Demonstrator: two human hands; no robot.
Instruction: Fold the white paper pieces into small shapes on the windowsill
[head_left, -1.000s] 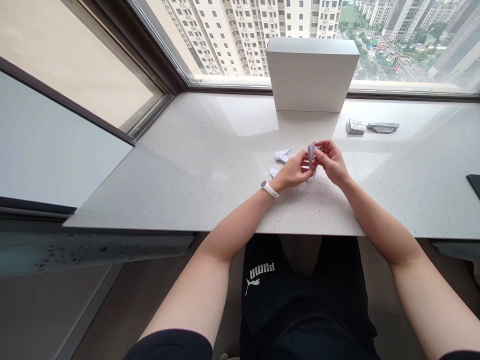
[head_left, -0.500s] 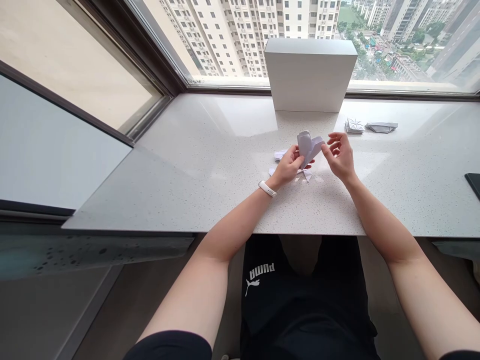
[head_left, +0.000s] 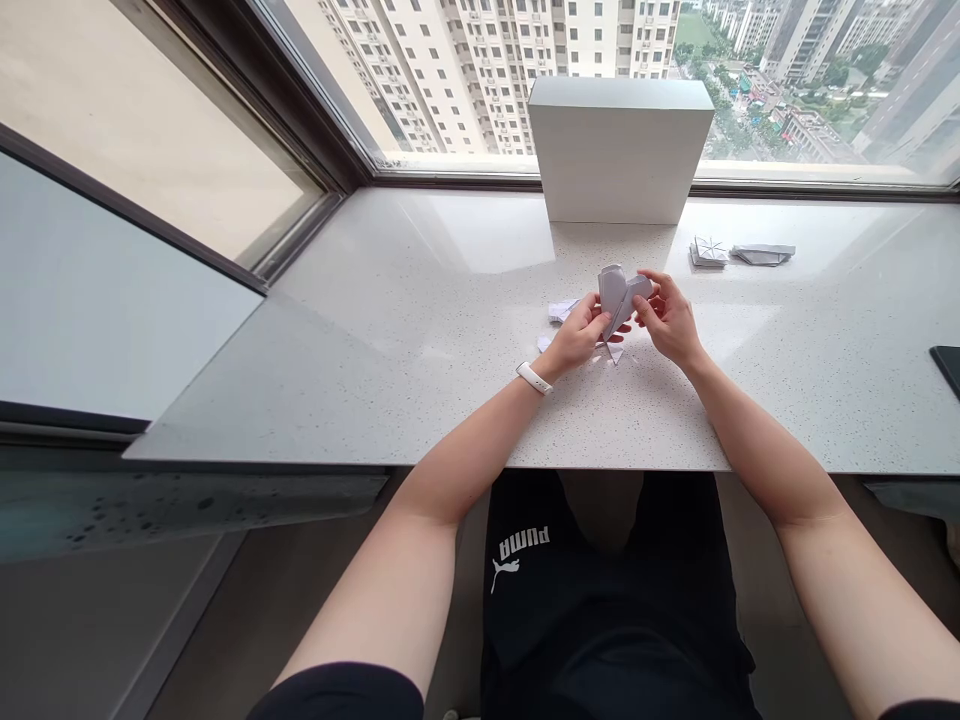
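Note:
A folded white paper piece (head_left: 613,292), shaped like a heart with two rounded lobes, is held above the counter between both hands. My left hand (head_left: 581,332) pinches its lower left side, thumb in front and fingers behind. At the right lobe, my right hand (head_left: 669,318) grips the paper between thumb and fingers. Beneath and behind my left hand lie white paper scraps: one folded scrap (head_left: 561,310) at the left, and a pointed scrap (head_left: 615,353) below the held paper. The hands partly hide these scraps.
A white box (head_left: 621,155) stands upright against the window at the back of the speckled counter (head_left: 390,350). To the right lie a small stack of folded paper (head_left: 709,252) and a long folded paper (head_left: 763,255). A dark flat object (head_left: 948,368) sits at the far right edge.
My right hand has moved left and closed on the right lobe of the folded paper. That lobe now looks flatter. My left hand keeps its grip almost in place.

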